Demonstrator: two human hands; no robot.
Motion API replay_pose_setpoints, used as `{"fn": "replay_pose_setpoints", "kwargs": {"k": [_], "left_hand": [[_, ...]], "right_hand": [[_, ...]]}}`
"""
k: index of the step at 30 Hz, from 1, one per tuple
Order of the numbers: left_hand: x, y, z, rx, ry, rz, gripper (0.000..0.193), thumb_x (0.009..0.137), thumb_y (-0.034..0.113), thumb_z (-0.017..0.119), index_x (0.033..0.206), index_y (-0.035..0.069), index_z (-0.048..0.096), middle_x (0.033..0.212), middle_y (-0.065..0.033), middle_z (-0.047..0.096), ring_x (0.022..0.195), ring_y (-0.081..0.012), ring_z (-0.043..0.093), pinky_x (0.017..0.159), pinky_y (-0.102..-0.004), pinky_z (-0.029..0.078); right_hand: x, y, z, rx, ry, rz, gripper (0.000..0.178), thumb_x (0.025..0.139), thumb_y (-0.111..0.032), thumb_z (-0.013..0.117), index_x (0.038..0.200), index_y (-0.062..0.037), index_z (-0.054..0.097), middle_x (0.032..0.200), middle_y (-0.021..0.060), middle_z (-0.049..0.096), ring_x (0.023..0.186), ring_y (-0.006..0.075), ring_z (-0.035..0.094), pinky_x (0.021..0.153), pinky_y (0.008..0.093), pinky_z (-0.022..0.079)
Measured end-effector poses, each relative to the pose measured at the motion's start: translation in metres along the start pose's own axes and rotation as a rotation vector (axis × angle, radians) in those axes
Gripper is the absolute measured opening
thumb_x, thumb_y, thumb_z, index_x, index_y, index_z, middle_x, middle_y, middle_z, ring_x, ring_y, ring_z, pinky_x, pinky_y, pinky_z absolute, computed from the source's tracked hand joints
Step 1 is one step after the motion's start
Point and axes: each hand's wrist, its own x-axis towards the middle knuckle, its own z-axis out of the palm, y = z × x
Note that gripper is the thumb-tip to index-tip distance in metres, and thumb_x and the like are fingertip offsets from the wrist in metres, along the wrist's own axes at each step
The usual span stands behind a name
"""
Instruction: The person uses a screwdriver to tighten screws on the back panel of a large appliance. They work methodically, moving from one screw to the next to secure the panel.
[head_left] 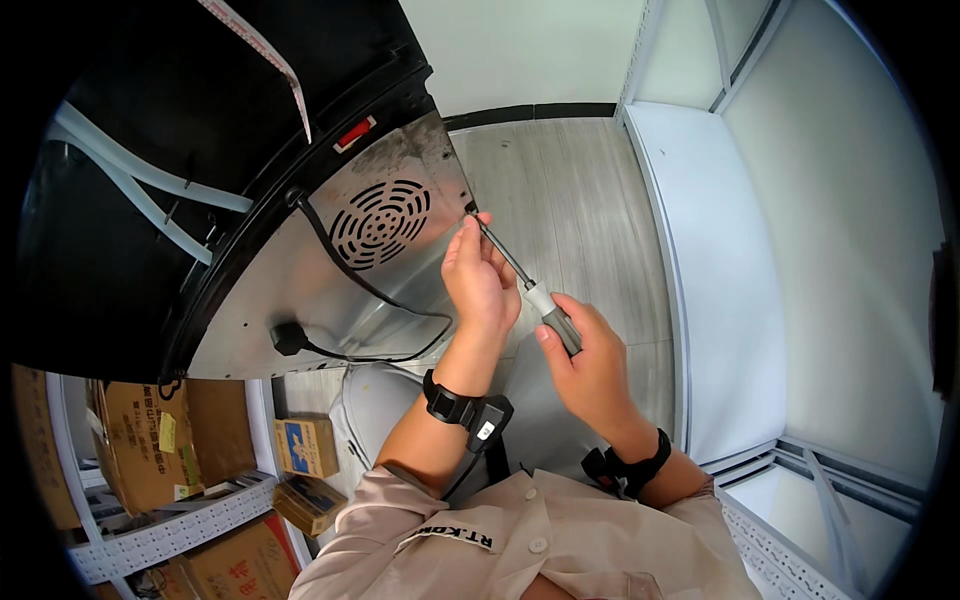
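My right hand (595, 365) is wrapped round the grey and white handle of a screwdriver (543, 300). The thin metal shaft slants up and left to the right edge of a bare metal panel (285, 270) on a large black appliance (110, 270). At the shaft's tip, my left hand (482, 280) pinches with thumb and fingertips beside the panel's edge. Whatever lies between those fingertips is too small to make out. Round vent slots (380, 225) are cut in the panel. A black power cord (330, 245) with a plug (288, 338) hangs across it.
Cardboard boxes (225, 430) sit on a white metal rack (150, 540) at lower left, with small boxes (305, 447) beside it. A white shelf (715, 270) runs along the right. Pale hoses (150, 175) and a measuring tape (262, 50) lie across the appliance.
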Motion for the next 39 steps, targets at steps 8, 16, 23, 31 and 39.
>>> {"fn": "replay_pose_setpoints", "kwargs": {"k": [8, 16, 23, 31, 39], "left_hand": [[0.003, 0.0, 0.002, 0.033, 0.007, 0.01, 0.021, 0.102, 0.025, 0.052, 0.098, 0.006, 0.059, 0.06, 0.0084, 0.034, 0.047, -0.0041, 0.024, 0.04, -0.0232, 0.017], [0.003, -0.001, 0.005, 0.03, 0.012, 0.007, 0.02, 0.102, 0.024, 0.05, 0.1, 0.006, 0.058, 0.06, 0.0083, 0.034, 0.046, -0.0039, 0.023, 0.04, -0.0234, 0.017], [0.003, 0.0, 0.005, 0.027, 0.009, 0.009, 0.02, 0.102, 0.023, 0.05, 0.102, 0.004, 0.059, 0.06, 0.0081, 0.033, 0.047, -0.0041, 0.023, 0.04, -0.0238, 0.016], [-0.008, 0.001, 0.007, 0.103, -0.039, 0.149, 0.02, 0.1, 0.021, 0.054, 0.099, 0.002, 0.061, 0.057, 0.0075, 0.032, 0.046, -0.0039, 0.025, 0.04, -0.0241, 0.019], [-0.007, 0.014, 0.015, 0.099, -0.05, 0.083, 0.021, 0.099, 0.024, 0.055, 0.099, 0.005, 0.062, 0.06, 0.0084, 0.033, 0.049, -0.0046, 0.022, 0.042, -0.0245, 0.015]], "right_hand": [[0.002, -0.006, -0.003, 0.006, 0.005, -0.013, 0.035, 0.086, -0.013, 0.066, 0.118, -0.0009, 0.059, 0.094, 0.0138, 0.063, 0.073, 0.0331, 0.063, 0.062, 0.0397, 0.05], [0.005, -0.009, -0.006, -0.008, -0.018, -0.017, 0.035, 0.087, -0.014, 0.065, 0.118, 0.0004, 0.059, 0.092, 0.0147, 0.062, 0.075, 0.0354, 0.062, 0.062, 0.0414, 0.049], [0.006, -0.012, -0.007, 0.011, -0.032, -0.011, 0.037, 0.087, -0.014, 0.065, 0.12, 0.002, 0.059, 0.092, 0.0158, 0.061, 0.075, 0.0358, 0.062, 0.062, 0.0414, 0.049], [-0.004, -0.013, -0.013, 0.061, -0.004, -0.065, 0.036, 0.087, -0.01, 0.065, 0.119, 0.0028, 0.059, 0.09, 0.0154, 0.061, 0.072, 0.0338, 0.061, 0.061, 0.0387, 0.048], [0.003, -0.026, -0.02, 0.026, -0.04, -0.026, 0.037, 0.087, -0.011, 0.065, 0.12, 0.0037, 0.058, 0.09, 0.0142, 0.06, 0.071, 0.0323, 0.061, 0.061, 0.0383, 0.048]]}}
